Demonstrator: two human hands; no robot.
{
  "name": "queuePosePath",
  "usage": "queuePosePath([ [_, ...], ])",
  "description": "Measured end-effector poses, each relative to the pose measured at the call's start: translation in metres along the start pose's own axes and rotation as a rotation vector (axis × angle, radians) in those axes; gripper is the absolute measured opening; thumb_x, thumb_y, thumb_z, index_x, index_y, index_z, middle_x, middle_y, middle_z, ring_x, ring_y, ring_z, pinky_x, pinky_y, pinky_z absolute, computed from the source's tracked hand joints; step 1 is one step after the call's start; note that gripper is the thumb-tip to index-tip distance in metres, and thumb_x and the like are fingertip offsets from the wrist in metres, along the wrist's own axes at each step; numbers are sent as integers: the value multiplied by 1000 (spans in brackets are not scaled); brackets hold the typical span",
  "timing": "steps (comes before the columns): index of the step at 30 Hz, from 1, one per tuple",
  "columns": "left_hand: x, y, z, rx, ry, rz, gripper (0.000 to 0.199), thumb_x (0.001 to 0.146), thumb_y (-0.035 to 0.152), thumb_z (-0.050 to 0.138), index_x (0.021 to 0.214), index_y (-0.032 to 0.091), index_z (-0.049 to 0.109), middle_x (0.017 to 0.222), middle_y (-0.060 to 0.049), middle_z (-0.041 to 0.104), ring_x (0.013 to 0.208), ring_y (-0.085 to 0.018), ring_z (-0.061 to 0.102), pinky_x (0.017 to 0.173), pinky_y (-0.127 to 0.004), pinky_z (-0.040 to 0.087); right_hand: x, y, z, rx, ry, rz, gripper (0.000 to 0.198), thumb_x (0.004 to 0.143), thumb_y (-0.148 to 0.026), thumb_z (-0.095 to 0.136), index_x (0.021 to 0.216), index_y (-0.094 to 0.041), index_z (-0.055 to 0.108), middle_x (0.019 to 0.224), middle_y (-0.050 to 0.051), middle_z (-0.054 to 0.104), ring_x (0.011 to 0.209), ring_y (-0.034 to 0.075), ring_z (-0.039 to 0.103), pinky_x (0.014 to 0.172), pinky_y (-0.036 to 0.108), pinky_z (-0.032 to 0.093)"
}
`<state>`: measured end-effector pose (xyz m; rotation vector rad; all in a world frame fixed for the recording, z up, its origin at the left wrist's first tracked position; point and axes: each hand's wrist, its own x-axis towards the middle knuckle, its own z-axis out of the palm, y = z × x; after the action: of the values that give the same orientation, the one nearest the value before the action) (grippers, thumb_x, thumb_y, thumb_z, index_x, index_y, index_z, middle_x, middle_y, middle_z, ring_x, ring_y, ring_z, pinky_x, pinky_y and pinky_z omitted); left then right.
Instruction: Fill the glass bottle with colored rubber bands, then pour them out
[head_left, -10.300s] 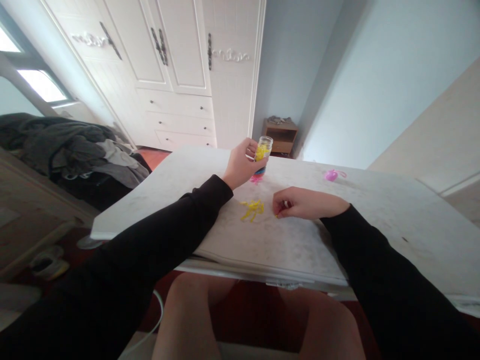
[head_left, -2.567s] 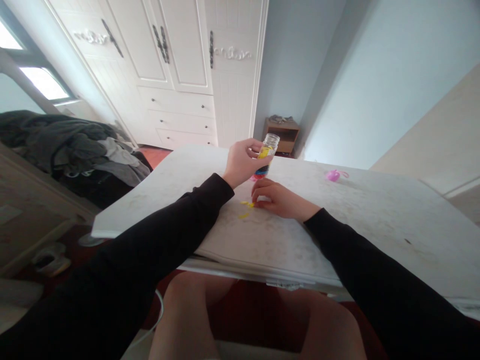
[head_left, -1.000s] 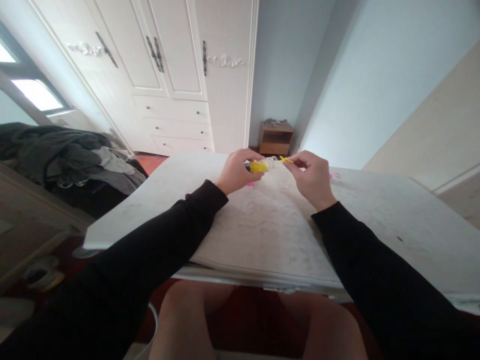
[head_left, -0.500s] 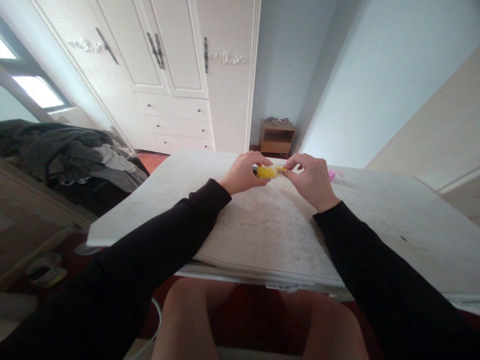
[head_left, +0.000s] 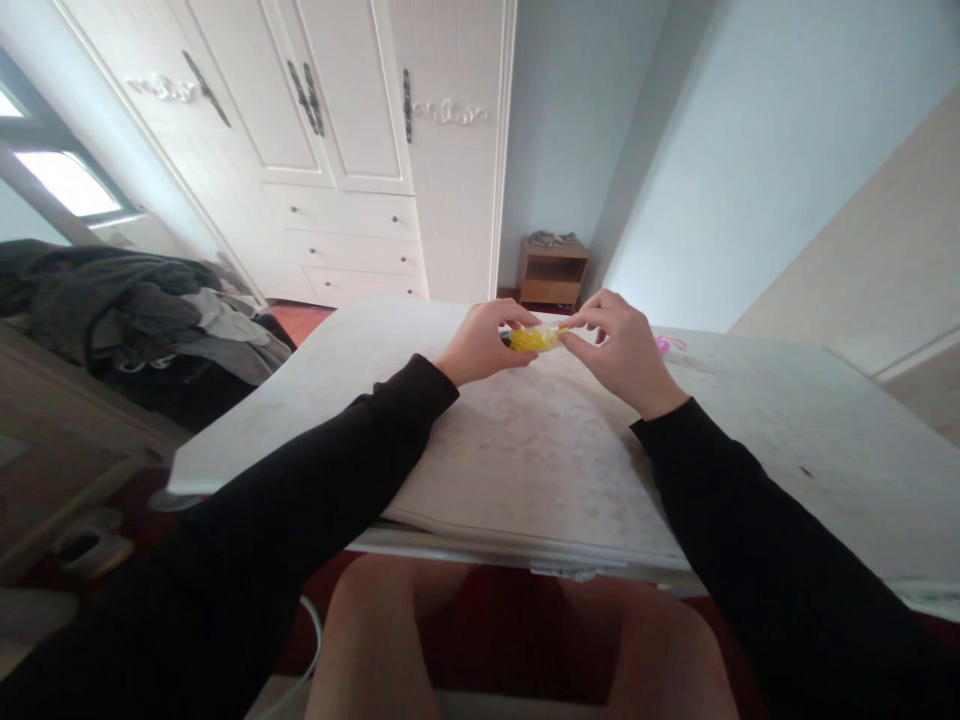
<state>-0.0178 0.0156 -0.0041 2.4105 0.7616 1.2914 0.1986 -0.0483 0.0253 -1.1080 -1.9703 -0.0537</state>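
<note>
Yellow strip at the mouth of the jar.
The left hand [head_left: 484,342] was curled round the jar [head_left: 531,340], tipped almost onto its side over the table [head_left: 540,470]; the right hand [head_left: 615,345], at the jar's mouth, had thumb and forefinger nearly together, seemingly pinching the yellow strip [head_left: 564,331]. A pink toy [head_left: 661,345] lay right of the jar. The step in hand looked like feeding the strip in; the next move called for a steady jar and a gentle push.
</note>
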Motion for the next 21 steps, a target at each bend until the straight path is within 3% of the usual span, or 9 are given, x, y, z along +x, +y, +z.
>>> queuePosePath([
  [9,0,1,-1,-45,-7,16,31,68,17,84,99,18,79,101,-7,80,83,-17,71,80,-33,58,0,-5,-5,79,34,69,3,82,-19,70,80,-21,69,82,3,64,75,19,57,65,35,46],
  [13,0,2,0,-84,16,33,30,68,18,85,98,17,79,101,-7,80,84,-17,72,81,-33,59,-2,-4,-4,7,-43,-41,19,93,-24,61,80,-23,75,100,8,66,98,26,59,90,48,51],
  [16,-2,6,0,-94,20,47,28,70,23,86,97,18,79,99,-7,80,83,-17,73,81,-33,59,-6,-2,1,-10,-152,-72,30,103,-33,52,95,-25,80,127,10,63,123,32,51,112,58,40],
  [21,-5,12,0,-43,-21,79,26,70,25,87,94,19,79,93,-5,80,79,-17,71,77,-32,58,-11,1,8,-36,-298,-3,37,107,-44,47,103,-27,79,144,9,56,134,35,42,115,61,35],
])
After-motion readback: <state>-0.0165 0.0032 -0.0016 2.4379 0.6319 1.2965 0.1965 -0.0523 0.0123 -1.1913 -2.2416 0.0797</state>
